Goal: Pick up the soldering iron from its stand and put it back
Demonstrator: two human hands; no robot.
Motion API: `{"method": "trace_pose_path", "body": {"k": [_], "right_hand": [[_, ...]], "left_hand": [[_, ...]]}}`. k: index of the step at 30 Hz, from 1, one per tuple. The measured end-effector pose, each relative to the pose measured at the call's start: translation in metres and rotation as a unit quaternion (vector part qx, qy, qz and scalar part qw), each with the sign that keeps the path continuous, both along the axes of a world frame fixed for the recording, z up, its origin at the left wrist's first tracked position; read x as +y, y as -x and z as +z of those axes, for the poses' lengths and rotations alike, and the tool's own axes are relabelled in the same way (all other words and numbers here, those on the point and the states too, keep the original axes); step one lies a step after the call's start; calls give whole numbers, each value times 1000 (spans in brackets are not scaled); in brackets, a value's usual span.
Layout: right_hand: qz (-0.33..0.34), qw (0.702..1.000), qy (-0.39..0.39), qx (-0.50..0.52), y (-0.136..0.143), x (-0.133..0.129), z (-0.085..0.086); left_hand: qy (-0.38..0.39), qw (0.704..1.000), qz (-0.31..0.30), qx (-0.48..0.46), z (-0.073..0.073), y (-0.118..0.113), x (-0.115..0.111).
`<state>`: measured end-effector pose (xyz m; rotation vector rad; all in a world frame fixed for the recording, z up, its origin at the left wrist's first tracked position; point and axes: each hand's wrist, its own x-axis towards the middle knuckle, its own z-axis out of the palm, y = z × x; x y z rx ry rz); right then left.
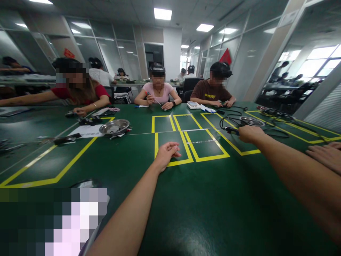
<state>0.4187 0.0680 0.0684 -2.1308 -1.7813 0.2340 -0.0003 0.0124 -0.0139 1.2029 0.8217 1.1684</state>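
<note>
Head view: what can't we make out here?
In the head view:
- Right hand: how its fingers meet the cable end; the hand itself hides it.
- Right bowl: near rim, partly behind the right hand.
- Another person's hand: cut off by the right edge.
- Bottom-left corner: covered by mosaic.
- Cable pile: too small and tangled to trace.
</note>
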Motion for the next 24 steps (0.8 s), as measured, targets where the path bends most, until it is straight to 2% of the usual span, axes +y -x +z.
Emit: {"method": "trace_pose_path", "body": {"k": [2, 3, 4, 5, 7, 9, 12, 14, 17, 20, 24], "right_hand": [[-25, 999, 27, -6, 15, -5, -3], [-29, 998, 44, 24, 27, -9, -6], [-24, 996, 58, 68, 41, -14, -11], [-16, 982, 75, 170, 57, -19, -16], [8, 914, 90, 395, 93, -33, -25], [48, 834, 102, 540, 131, -48, -30], [94, 737, 126, 658, 176, -71, -36], [109, 697, 147, 694, 193, -86, -41], [128, 676, 162, 708, 202, -104, -51], [147, 673, 162, 707, 202, -113, -56], [168, 677, 165, 698, 201, -114, -56]], "left_hand": [[7, 1000, 6, -5, 0, 0, 1], [12, 1000, 12, -6, -1, -1, 1], [17, 1000, 17, -6, -1, -1, 2], [22, 1000, 21, -6, -1, -1, 2], [29, 999, 20, -8, 0, -2, 3], [29, 999, 14, -1, 1, -2, 3], [25, 999, 20, 22, 3, -3, 3], [22, 999, 29, 31, 4, -4, 3], [21, 999, 21, 43, 5, -7, 2], [20, 998, 8, 64, 8, -10, 0], [15, 995, -8, 95, 14, -11, -2]]}}
